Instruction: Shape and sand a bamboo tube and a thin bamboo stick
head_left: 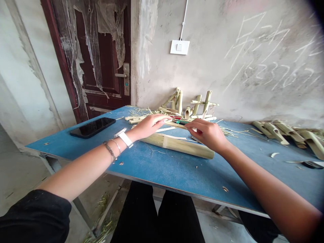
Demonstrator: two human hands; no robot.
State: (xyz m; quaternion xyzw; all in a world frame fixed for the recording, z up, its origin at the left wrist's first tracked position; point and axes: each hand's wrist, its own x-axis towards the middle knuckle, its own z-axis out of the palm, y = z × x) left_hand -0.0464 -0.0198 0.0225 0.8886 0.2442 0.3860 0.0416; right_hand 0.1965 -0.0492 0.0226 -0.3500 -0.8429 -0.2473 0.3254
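My left hand (150,126), with a white watch and bracelets on its wrist, is closed at the left end of a thin bamboo strip (179,125). My right hand (209,133) pinches the strip's other end, its fingers curled over it. Between them the strip is held roughly level above the table. Just below and in front of it, a thick split bamboo piece (182,145) lies on the blue table (162,172). The fingertips of both hands are partly hidden.
Bamboo offcuts, shavings and small upright bamboo assemblies (179,101) stand against the wall. A black phone (93,127) lies at left. Several cut bamboo pieces (275,132) and a dark-handled tool (312,165) lie at right. The table's front edge is near my legs.
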